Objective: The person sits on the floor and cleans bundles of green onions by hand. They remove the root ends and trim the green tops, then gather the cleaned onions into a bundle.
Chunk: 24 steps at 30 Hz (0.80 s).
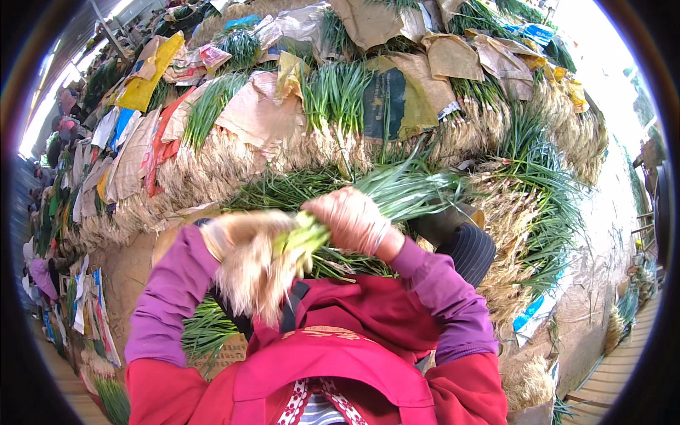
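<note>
My right hand (pixel 350 220) is closed around a bunch of green onions (pixel 303 236) held over my lap. Green leaves from the bunch fan out to the right, while its pale stems and long, straw-coloured roots hang to the lower left. My left hand (pixel 247 228) is motion-blurred beside the roots and stems; whether it grips them cannot be made out. Loose green onions (pixel 297 186) lie just beyond my hands. More leaves (pixel 210 326) show beside my left knee, over printed cardboard (pixel 228 353).
Ahead stand rows of bundled green onions (pixel 340 101), roots towards me, partly covered by sacks and paper (pixel 260 109). A long pile of onions (pixel 510 228) runs along my right side. People (pixel 45 276) sit far left. Bare ground (pixel 125 271) shows at left.
</note>
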Tool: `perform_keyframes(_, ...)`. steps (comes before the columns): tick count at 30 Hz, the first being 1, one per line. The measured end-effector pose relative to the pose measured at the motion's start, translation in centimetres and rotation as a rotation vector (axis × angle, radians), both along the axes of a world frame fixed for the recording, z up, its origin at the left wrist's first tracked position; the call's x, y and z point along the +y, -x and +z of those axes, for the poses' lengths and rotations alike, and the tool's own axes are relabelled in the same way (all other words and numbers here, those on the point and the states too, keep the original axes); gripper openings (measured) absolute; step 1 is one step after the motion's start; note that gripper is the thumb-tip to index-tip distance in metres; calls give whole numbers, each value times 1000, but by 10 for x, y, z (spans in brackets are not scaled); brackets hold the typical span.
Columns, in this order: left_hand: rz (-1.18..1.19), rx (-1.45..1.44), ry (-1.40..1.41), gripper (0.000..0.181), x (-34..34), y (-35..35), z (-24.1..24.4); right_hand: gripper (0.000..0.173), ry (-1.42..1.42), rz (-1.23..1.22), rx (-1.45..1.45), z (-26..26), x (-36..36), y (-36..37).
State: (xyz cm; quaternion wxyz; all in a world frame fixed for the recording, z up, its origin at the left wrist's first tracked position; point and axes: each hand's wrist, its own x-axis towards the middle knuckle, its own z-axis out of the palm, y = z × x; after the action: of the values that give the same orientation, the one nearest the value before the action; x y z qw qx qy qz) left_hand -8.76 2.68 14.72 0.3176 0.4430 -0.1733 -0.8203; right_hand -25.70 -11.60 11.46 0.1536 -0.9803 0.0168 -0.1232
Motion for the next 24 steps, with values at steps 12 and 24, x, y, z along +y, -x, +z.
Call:
perform_keyframes(12,-94,-2217,892,43,18,-140,6,55,-1544,-106,-192,16,-127,23)
perform_keyframes(24,361,-1968,1103,49,-121,23,31,34,-1408,-232,-144,-2,-56,1)
